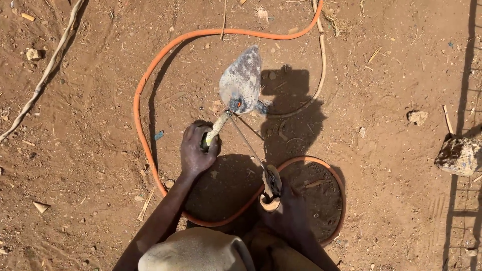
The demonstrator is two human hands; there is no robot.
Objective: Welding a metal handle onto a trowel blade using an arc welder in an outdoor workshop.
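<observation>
My left hand (197, 148) grips the pale handle of a metal trowel (242, 79), whose worn grey blade lies on the red dirt pointing away from me. A small orange glow shows where blade and handle meet. My right hand (286, 213) is closed on an electrode holder (271, 183) with a thin welding rod (246, 140) that reaches up to that glowing joint. An orange cable (145, 145) runs from the holder and loops around both hands on the ground.
A pale rope or cable (42, 78) crosses the dirt at the upper left. A large stone (459, 155) lies at the right edge, a smaller one (417, 117) near it. My knee in tan cloth (196, 251) fills the bottom.
</observation>
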